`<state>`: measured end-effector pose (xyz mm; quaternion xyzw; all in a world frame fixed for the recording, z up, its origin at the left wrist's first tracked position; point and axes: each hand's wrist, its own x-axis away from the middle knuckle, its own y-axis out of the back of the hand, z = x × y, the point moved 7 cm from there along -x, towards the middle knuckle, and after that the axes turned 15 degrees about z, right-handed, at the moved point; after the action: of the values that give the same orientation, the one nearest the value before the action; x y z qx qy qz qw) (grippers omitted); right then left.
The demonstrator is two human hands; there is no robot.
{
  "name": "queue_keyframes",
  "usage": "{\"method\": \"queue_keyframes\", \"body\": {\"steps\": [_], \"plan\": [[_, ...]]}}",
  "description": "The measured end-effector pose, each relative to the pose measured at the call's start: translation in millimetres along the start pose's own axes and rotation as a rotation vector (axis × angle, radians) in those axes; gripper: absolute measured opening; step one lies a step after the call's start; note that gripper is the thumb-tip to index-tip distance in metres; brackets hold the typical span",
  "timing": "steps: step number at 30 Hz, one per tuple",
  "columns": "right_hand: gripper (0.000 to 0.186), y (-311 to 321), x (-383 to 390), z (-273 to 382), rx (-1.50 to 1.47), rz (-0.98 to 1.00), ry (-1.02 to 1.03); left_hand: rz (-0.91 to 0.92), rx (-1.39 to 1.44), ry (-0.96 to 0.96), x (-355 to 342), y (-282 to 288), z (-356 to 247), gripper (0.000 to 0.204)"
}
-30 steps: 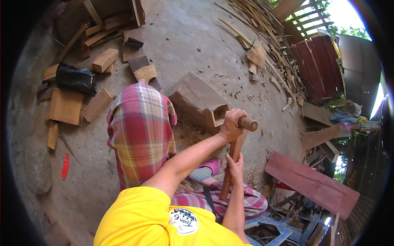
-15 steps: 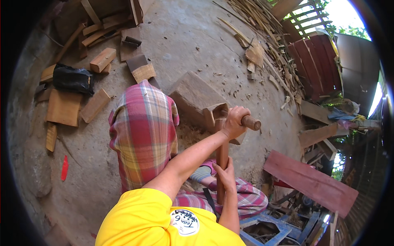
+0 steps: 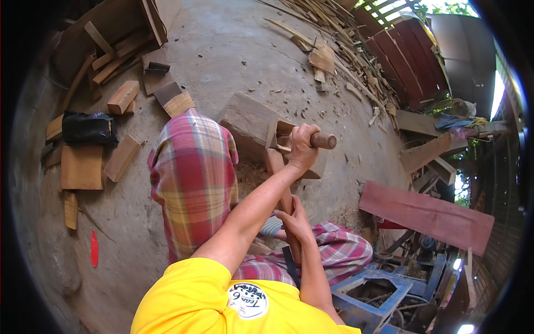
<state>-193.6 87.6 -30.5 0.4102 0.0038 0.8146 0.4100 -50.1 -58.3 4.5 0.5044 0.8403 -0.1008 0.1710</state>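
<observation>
My left hand [image 3: 303, 149] is closed around a thick round wooden handle [image 3: 324, 141], whose blunt end sticks out to the right. Just left of that hand, a hollow, open-sided wooden piece [image 3: 272, 135] rests by a heavy wood block [image 3: 245, 119] on the floor. A long reddish-brown wooden bar [image 3: 275, 161] slants down from there toward my lap, passing beneath my left forearm. My right hand [image 3: 298, 224] wraps the bar lower down, thumb to its left. Whether handle and bar are joined is hidden by my left hand.
My knee under plaid cloth [image 3: 192, 183] rises on the left. Beyond it lie wood offcuts [image 3: 82, 167] and a black plastic-wrapped bundle [image 3: 89, 129]. To the right are a reddish plank [image 3: 425, 214] and a blue metal frame [image 3: 361, 295]. Wood strips [image 3: 334, 33] are heaped at the back.
The view has shifted, moving the surroundings mostly left. The bar's upper end has tipped leftward, and my left hand with the handle is slightly farther away. Both hands keep their grip.
</observation>
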Motion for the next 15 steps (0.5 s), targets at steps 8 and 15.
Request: {"method": "queue_keyframes", "body": {"steps": [8, 15], "plan": [[0.067, -6.9, 27.4, -2.6, -0.082, 0.058, -0.036, 0.125, -0.011, -0.089, 10.6, -1.8, -20.7, 0.025], [0.049, 82.3, 54.4, 2.3, -0.300, -0.284, 0.043, 0.104, 0.102, -0.107, 12.8, 6.1, -12.3, 0.029]]}}
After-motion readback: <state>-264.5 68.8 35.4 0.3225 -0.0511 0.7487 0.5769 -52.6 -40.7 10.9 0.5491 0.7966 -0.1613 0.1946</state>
